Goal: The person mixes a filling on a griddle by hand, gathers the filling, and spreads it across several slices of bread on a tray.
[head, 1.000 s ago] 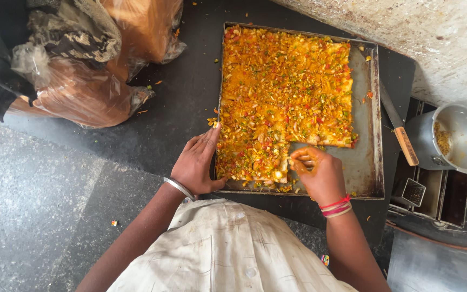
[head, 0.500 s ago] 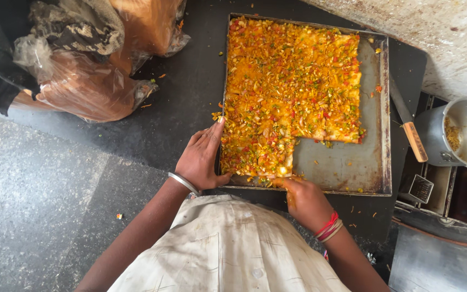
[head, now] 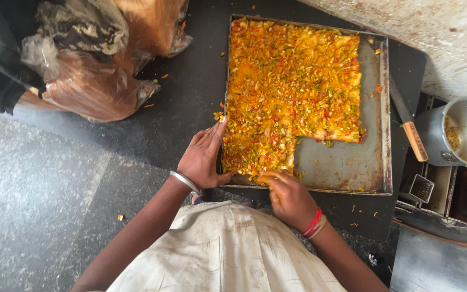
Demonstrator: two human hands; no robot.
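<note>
Presently, entry for the tray work:

Step in hand: lifting a cut piece from the near edge of the topped slab (head: 293,92); judged so from the bare cut-out corner of the metal tray (head: 374,162).
Slab: orange-yellow, strewn with chopped bits, filling most of the tray on the dark counter (head: 190,108).
Left hand (head: 204,159): flat on the tray's near left rim, fingers spread and released, bangle at the wrist, forearm angled up from the lower left.
Right hand (head: 290,197): at the tray's near edge, fingers curled around what seems to be a piece of slab; the grasp is partly hidden.
Next move calls for: a level lift, so the loose topping does not spill.
Nearby: plastic-wrapped bundles (head: 93,70) at upper left; steel pot (head: 466,135) with handle at right.
</note>
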